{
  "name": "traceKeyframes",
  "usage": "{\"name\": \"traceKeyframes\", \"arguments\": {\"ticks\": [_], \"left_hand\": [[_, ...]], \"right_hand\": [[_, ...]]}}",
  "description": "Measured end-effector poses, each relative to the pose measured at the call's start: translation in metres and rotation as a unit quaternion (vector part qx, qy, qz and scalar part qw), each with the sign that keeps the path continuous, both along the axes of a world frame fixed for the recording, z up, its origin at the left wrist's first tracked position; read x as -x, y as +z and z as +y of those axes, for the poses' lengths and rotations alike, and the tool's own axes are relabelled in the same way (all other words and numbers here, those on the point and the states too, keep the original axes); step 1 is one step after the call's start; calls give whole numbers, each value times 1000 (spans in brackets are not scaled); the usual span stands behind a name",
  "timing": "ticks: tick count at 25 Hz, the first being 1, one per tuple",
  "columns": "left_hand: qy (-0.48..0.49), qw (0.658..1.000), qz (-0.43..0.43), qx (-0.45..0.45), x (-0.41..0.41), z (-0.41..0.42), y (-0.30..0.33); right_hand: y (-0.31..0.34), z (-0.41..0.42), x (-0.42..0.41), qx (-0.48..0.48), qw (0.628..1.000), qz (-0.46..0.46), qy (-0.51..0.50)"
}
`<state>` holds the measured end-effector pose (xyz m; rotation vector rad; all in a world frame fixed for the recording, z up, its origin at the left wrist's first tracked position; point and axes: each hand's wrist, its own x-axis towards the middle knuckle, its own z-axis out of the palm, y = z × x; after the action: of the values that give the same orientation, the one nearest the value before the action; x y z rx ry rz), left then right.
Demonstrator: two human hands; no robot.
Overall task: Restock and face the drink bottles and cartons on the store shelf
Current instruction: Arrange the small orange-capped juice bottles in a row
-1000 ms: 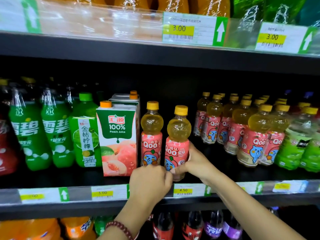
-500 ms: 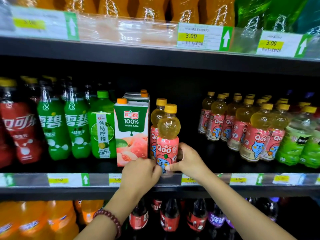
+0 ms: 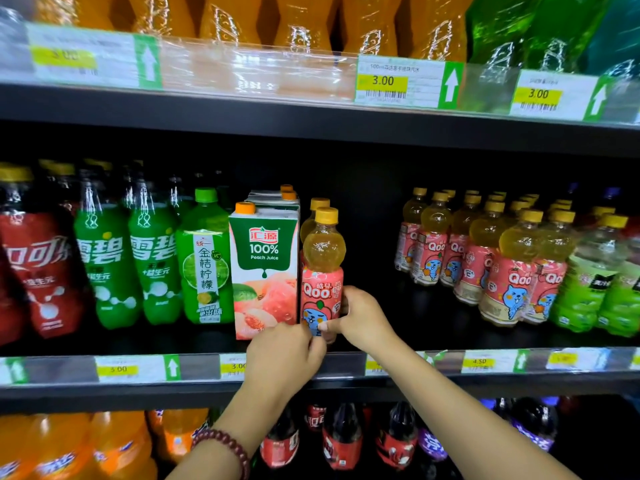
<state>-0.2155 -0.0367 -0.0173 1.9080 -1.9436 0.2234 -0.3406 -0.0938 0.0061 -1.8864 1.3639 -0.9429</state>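
A small Qoo bottle (image 3: 322, 271) with a yellow cap and pink label stands at the front of the middle shelf (image 3: 346, 362), right beside a peach juice carton (image 3: 265, 271). My right hand (image 3: 360, 317) grips its lower right side. My left hand (image 3: 284, 355) has curled fingers at the bottle's base on the left. A second Qoo bottle (image 3: 317, 206) stands directly behind it, mostly hidden. More cartons line up behind the front carton.
A group of several Qoo bottles (image 3: 485, 265) stands to the right across a dark gap in the shelf. Green Sprite bottles (image 3: 128, 265), a lime drink (image 3: 206, 265) and red cola bottles (image 3: 34, 268) fill the left. Price tags (image 3: 398, 81) line the shelf edges.
The front Qoo bottle has slid left into line before the other one, against the carton. Both hands moved left with it.
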Motion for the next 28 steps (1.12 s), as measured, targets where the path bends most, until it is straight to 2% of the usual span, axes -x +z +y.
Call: {"name": "traceKeyframes", "arguments": {"ticks": [12, 23, 28], "left_hand": [[-1, 1000, -15, 0, -1, -5, 0], [-15, 999, 27, -10, 3, -1, 3], [-1, 999, 42, -25, 7, 2, 7]], "right_hand": [[-4, -61, -13, -10, 999, 38, -24], [-7, -71, -22, 0, 998, 35, -43], [-7, -68, 0, -49, 998, 20, -44]]}}
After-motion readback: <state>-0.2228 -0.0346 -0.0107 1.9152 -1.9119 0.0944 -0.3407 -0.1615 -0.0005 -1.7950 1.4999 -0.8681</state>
